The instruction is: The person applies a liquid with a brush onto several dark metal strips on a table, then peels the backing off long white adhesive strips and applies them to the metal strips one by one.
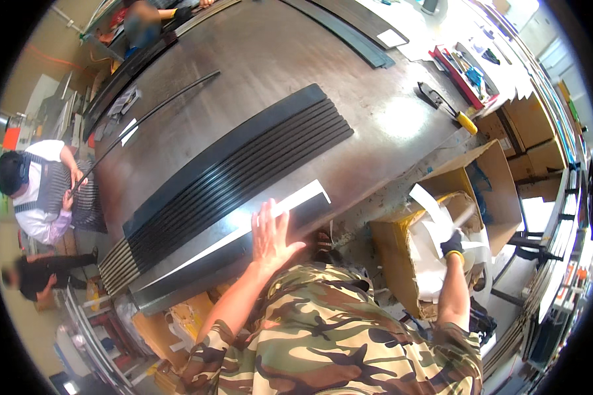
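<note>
My left hand, bare with its fingers spread, lies flat over a long black panel at the table's near edge. A white strip runs along the panel's far side, under my fingers. Out to the right, my right hand wears a dark glove and is closed on a white paper-like strip. It is above an open cardboard box with more white material inside. Just beyond the panel, several long dark ribbed strips lie side by side on the metal table.
A yellow-handled tool lies at the table's right edge, near a red tray of tools. Long dark panels rest at the far side. At left, a person holds a long dark bar reaching over the table.
</note>
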Available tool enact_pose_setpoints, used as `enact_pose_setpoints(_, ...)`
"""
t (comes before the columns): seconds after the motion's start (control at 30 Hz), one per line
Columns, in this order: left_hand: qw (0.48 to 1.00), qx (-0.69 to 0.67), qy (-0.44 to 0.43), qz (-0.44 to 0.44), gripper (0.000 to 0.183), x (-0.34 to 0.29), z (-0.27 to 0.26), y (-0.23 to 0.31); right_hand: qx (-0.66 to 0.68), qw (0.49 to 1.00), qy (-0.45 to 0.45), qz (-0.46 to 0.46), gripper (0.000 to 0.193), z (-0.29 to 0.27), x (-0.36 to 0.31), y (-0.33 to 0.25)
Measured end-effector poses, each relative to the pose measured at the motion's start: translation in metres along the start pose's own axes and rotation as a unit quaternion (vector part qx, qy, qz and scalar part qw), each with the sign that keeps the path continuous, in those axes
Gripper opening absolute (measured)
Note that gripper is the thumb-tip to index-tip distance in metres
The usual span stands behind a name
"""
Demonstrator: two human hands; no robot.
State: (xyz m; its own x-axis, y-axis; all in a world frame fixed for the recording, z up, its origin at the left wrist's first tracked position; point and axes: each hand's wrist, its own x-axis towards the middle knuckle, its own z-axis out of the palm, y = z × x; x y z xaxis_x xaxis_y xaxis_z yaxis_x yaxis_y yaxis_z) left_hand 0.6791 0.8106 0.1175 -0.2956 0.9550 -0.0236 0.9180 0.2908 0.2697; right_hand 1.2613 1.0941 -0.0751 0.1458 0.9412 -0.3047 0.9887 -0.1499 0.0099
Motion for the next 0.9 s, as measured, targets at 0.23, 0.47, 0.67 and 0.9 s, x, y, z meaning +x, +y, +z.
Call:
enact_pose_setpoints(0.23, 0.985, 0.04, 0.148, 0.077, 0.034, -0.052, 0.015, 0.006, 0.287, 0.867, -0.056, -0.405, 0.039, -0.098, -0.092, -0.238)
enact_pose_setpoints(0.47, 0.943, -0.143, 0.3, -0.007, 0.01, -0.04, -0.062, 0.012, 0.48, 0.628, -0.298, -0.536, 0.039, -0.204, -0.227, -0.393)
enact_pose_setpoints(0.67, 0.911, -0.209, 0.339, -0.105, 0.021, -0.072, -0.085, 0.007, 0.384, 0.638, -0.326, -0.582, 0.016, -0.223, -0.257, -0.443)
enact_pose_setpoints(0.9, 0.884, -0.287, 0.37, -0.001, 0.03, -0.142, -0.09, 0.033, 0.483, 0.563, -0.286, -0.607, 0.026, -0.255, -0.289, -0.444)
